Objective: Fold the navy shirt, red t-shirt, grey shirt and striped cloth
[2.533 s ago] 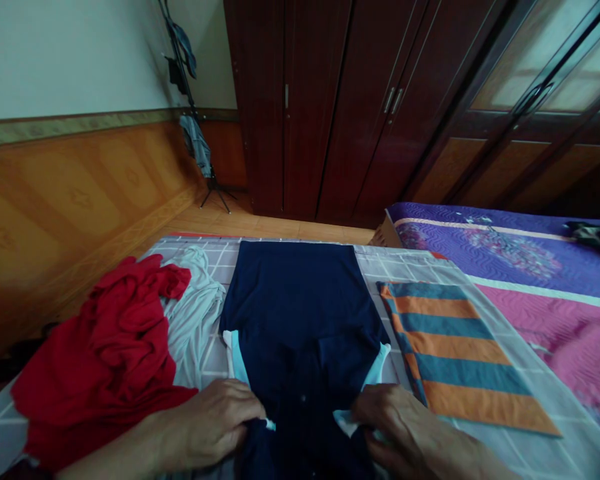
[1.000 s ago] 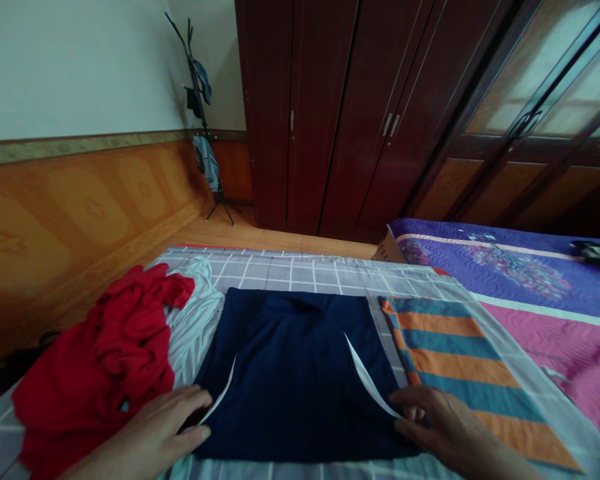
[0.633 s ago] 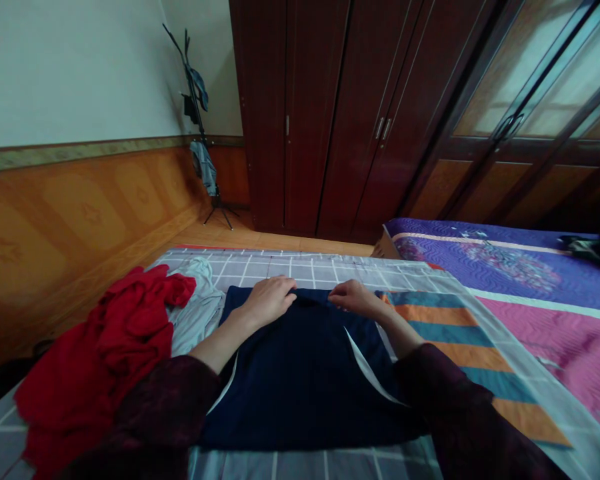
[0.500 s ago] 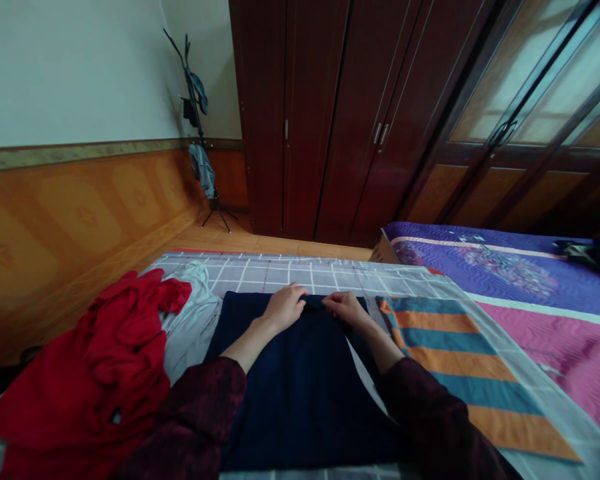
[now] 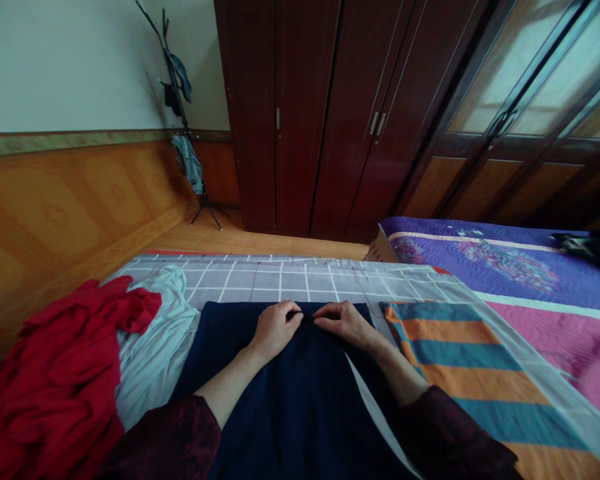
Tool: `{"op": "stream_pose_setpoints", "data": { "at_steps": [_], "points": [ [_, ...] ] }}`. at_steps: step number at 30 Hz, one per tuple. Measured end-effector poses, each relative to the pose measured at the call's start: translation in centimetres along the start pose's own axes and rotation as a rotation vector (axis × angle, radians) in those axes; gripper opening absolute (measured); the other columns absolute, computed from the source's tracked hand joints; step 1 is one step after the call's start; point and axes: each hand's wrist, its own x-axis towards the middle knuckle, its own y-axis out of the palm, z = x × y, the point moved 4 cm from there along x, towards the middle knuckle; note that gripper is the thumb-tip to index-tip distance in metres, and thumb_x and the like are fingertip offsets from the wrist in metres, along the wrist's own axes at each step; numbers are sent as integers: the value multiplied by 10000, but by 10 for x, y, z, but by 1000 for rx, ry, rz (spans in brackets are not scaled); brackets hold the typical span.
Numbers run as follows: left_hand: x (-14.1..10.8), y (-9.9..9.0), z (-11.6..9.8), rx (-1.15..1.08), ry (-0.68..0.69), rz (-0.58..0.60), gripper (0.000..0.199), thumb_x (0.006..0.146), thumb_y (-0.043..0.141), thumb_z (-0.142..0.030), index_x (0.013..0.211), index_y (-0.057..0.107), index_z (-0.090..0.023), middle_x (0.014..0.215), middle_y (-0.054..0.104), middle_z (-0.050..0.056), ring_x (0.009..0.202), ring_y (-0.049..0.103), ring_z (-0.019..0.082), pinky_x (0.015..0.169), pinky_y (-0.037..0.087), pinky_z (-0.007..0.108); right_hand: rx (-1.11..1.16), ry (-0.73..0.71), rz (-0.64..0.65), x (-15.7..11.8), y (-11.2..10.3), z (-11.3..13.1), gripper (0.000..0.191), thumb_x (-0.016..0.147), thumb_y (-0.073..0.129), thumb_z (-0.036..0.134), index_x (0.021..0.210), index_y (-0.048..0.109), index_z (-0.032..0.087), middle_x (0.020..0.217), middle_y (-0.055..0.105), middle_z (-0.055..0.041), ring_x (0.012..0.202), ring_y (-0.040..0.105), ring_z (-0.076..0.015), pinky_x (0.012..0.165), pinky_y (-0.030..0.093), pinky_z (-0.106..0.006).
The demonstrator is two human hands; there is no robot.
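Observation:
A dark navy garment lies spread on the checked sheet in front of me; a pale curved strip shows along its right part. At its far edge, my left hand pinches the cloth between thumb and fingers. Just to the right, my right hand also grips that edge, its fingertips close to the left ones. Small folds run down from between the two hands. I cannot tell which fastening or seam, if any, lies under the fingertips.
To the left are a crumpled red garment and a pale garment. An orange and teal striped cloth lies flat at right. Beyond the checked sheet stand a wardrobe, a coat rack and a purple and pink bed.
The far edge of the navy garment is drawn slightly toward me, with both hands on it. My fingertips are closer together. The view has shifted a little.

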Motion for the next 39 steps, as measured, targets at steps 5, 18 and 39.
{"op": "stream_pose_setpoints", "data": {
  "at_steps": [5, 18, 39],
  "points": [
    [-1, -3, 1, -15, -48, -27, 139, 819, 524, -260, 761, 636, -203, 658, 630, -21, 602, 557, 136, 585, 360, 222, -57, 2, -7, -3, 3, 5, 303, 731, 654, 383, 943, 739, 184, 880, 725, -43, 797, 654, -205, 680, 476, -267],
    [-2, -7, 0, -366, -15, -86, 220, 768, 528, -344, 607, 508, -195, 564, 491, -32, 552, 472, 128, 556, 356, 229, -82, -10, -74, -6, 9, 14, 220, 762, 610, 382, 783, 743, 209, 652, 668, 0, 619, 585, -149, 532, 387, -221],
    [4, -1, 13, -458, -130, 43, 369, 772, 527, -432, 512, 517, -169, 466, 438, -40, 469, 424, 108, 479, 316, 218, 112, -122, 51, -11, 14, 25, 269, 752, 615, 382, 611, 615, 153, 543, 513, 32, 502, 405, -75, 464, 299, -198]
  ]
}}
